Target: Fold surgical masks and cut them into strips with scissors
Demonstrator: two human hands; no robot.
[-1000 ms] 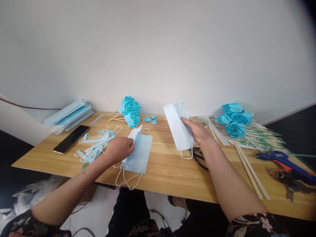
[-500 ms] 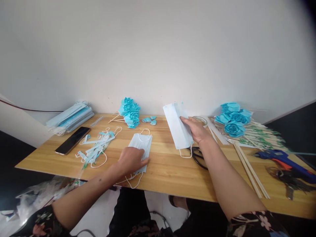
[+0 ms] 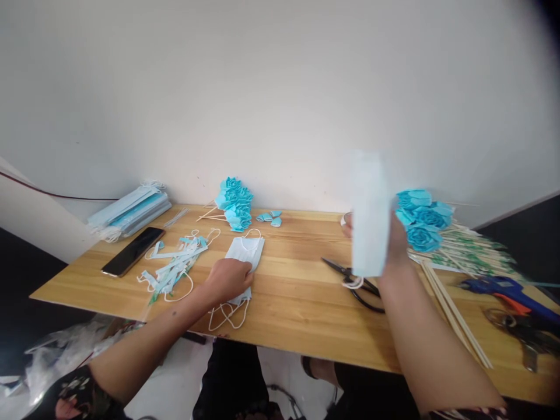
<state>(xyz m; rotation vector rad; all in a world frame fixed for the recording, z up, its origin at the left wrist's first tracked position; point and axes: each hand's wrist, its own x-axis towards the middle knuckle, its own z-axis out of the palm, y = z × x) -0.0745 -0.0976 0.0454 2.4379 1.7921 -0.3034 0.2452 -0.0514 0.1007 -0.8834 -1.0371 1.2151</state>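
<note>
My right hand [image 3: 397,242] is raised over the right part of the table, closed on a pale blue face mask [image 3: 371,216] held nearly upright and blurred by motion. The mask hides most of the fingers. Below it lies a pair of black scissors [image 3: 336,267], partly covered by the mask and its ear loop. My left hand [image 3: 230,279] has its fingers curled on another face mask [image 3: 249,249], which lies flat on the table with its white loops spread out. The hand covers the middle of that mask.
Left of my hands are cut mask strips [image 3: 175,262], a phone [image 3: 133,251] and a stack of masks [image 3: 131,207]. Blue fabric flowers [image 3: 236,204] and small folded pieces [image 3: 269,217] lie behind. On the right are more flowers [image 3: 424,219], wooden sticks [image 3: 455,315] and a glue gun [image 3: 503,289].
My right hand has moved to the right with its mask, which now stands more upright and uncovers the scissors' blades. My left hand stays on its mask, fingers more curled.
</note>
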